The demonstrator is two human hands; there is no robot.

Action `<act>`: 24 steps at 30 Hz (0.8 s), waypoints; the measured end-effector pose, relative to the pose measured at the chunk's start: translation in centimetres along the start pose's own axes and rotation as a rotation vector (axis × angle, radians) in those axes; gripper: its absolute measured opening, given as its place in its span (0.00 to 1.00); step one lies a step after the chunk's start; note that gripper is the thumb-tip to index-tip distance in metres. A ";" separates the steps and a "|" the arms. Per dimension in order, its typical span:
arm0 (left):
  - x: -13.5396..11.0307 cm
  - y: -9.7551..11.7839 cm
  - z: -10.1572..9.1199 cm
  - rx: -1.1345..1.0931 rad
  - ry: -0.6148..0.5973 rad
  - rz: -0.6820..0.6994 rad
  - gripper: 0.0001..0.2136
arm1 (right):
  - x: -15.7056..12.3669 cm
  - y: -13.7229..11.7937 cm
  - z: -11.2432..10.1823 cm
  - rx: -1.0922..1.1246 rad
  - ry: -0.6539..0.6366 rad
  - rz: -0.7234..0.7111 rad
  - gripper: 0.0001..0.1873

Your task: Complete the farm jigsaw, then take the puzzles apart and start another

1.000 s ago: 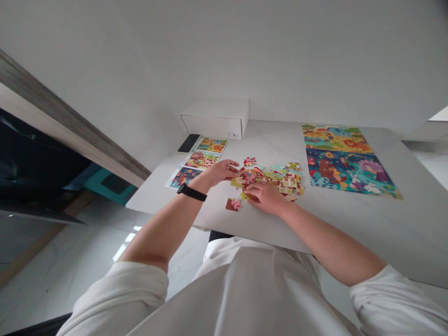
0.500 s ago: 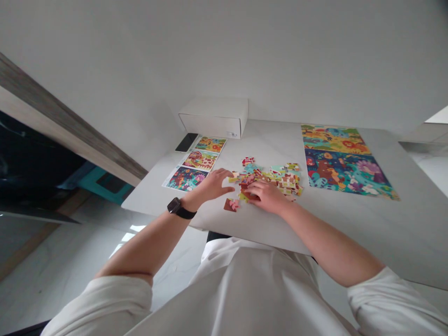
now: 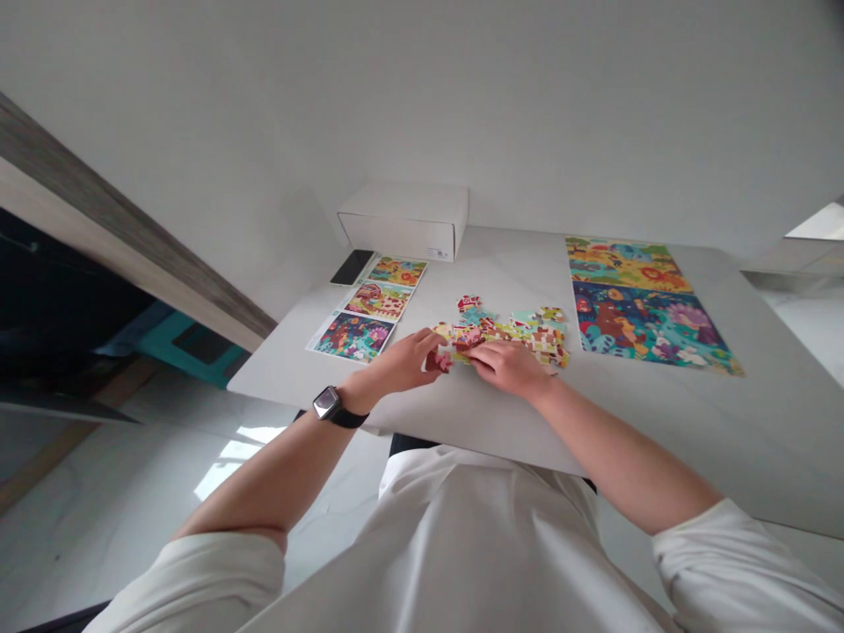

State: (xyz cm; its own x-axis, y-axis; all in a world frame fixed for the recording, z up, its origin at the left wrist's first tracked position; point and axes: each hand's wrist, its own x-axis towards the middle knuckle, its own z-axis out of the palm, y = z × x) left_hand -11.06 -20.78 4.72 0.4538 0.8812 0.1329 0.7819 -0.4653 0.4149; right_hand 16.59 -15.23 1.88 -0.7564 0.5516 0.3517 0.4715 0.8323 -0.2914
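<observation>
My left hand [image 3: 407, 362] is closed on a brown and pink jigsaw puzzle piece [image 3: 443, 361], pinched at the left edge of the puzzle pieces. Across from it, my right hand [image 3: 506, 365] has its fingertips closed on a brown puzzle piece, partly hidden beneath them. Behind and between the hands spread the colourful puzzle pieces [image 3: 520, 331], some joined and some overlapping. A red barn piece [image 3: 469, 303] sits at their far side.
A reference sheet with three pictures [image 3: 379, 301] lies to the left, with a phone [image 3: 352, 267] by it. A white box [image 3: 405, 221] stands against the wall. Two finished-looking pictures [image 3: 646, 303] lie on the right of the white table [image 3: 665, 422].
My left hand has moved down and closed on the brown and pink piece, which is now lifted toward the others. My right hand has shifted slightly, its fingers drawn together.
</observation>
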 end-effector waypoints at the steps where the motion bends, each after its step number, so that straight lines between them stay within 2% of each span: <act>1: 0.5 0.0 0.0 0.019 0.041 0.006 0.24 | 0.1 0.0 -0.1 0.006 0.028 0.033 0.14; 3: 1.6 0.1 0.2 0.051 0.088 0.031 0.27 | 0.4 0.1 -0.3 0.022 0.077 0.094 0.14; 5: 2.9 0.3 0.7 0.055 0.079 0.049 0.27 | 0.6 0.2 -0.5 0.037 0.101 0.129 0.14; 9: 5.2 0.8 1.7 0.035 0.039 0.030 0.11 | 0.5 0.5 -0.6 0.073 0.127 0.143 0.15; 12: 6.0 1.2 1.5 -0.006 0.071 -0.002 0.10 | -0.1 1.0 -0.7 0.067 0.117 0.137 0.19; 14: 6.0 1.5 0.9 -0.048 0.132 -0.029 0.11 | -0.4 1.3 -0.8 0.035 0.088 0.146 0.25; 17: 5.3 1.5 0.1 -0.088 0.197 -0.028 0.13 | -0.5 1.7 -1.3 0.012 0.073 0.158 0.18; 20: 3.9 0.4 0.1 -0.056 0.174 -0.001 0.15 | 0.5 2.7 -2.2 0.002 0.090 0.185 0.14; 24: 2.2 -1.6 1.0 0.047 0.097 0.012 0.26 | 3.7 4.8 -2.6 -0.081 0.080 0.327 0.15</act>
State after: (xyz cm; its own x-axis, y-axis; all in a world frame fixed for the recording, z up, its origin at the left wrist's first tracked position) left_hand -10.93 -18.18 3.46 0.4213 0.8787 0.2246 0.7971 -0.4769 0.3704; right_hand 17.23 -9.10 4.10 -0.5226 0.7898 0.3211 0.7199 0.6106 -0.3300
